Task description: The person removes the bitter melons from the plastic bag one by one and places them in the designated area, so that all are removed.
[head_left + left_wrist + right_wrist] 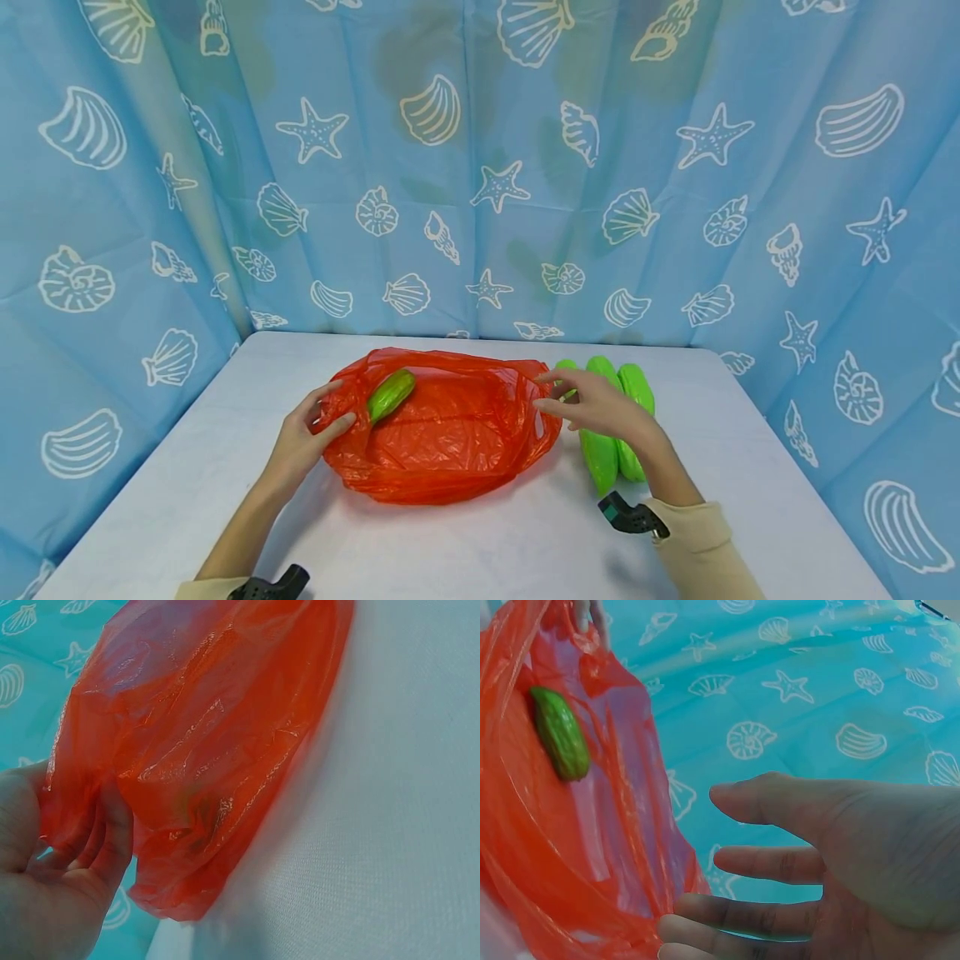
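A thin red plastic bag (442, 479) lies spread on the table with its mouth facing up. Inside it, toward the left, rests a ridged green gourd (392, 395), also visible in the right wrist view. My left hand (303, 437) grips the bag's left rim; in the left wrist view its fingers (112, 832) curl against the plastic. At the bag's right rim is my right hand (596, 404), its fingers extended and spread, fingertips right at the plastic. Under and behind that hand lie three long light-green gourds (600, 458), partly covered by it.
A white-covered table (480, 550) carries everything. Behind and along both sides hangs a blue curtain (465, 242) printed with white shells and starfish. A dark wrist device (633, 515) sits at each beige sleeve (705, 550).
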Action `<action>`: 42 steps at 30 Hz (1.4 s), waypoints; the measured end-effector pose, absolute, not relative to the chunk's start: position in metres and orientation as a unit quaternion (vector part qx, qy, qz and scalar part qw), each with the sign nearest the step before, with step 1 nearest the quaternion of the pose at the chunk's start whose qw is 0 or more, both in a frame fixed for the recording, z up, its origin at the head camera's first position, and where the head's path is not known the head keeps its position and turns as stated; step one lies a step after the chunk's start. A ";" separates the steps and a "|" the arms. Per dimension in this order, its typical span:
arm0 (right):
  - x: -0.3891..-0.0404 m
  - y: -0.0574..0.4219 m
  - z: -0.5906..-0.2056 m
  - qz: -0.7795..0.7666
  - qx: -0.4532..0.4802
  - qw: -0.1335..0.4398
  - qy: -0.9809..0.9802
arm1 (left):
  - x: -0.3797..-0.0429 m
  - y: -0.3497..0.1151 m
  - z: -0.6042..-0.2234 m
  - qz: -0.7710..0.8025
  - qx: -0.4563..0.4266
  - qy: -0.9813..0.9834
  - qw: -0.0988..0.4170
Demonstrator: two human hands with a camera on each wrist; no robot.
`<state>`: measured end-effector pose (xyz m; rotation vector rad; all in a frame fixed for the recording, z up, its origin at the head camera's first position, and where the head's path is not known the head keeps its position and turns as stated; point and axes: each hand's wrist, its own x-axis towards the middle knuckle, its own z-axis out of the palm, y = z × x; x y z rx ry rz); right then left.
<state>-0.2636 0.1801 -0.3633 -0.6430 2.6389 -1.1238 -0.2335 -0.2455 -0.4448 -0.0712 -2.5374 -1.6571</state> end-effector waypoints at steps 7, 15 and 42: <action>-0.264 0.161 -0.367 -0.366 -0.240 0.093 0.894 | -0.233 -0.246 -0.444 -0.547 -0.024 -0.835 0.057; -0.264 0.139 -0.371 -0.366 -0.248 0.105 0.891 | -0.233 -0.245 -0.444 -0.546 -0.024 -0.835 0.057; -0.276 0.083 -0.386 -0.366 -0.266 0.188 0.872 | -0.233 -0.245 -0.444 -0.545 -0.015 -0.837 0.053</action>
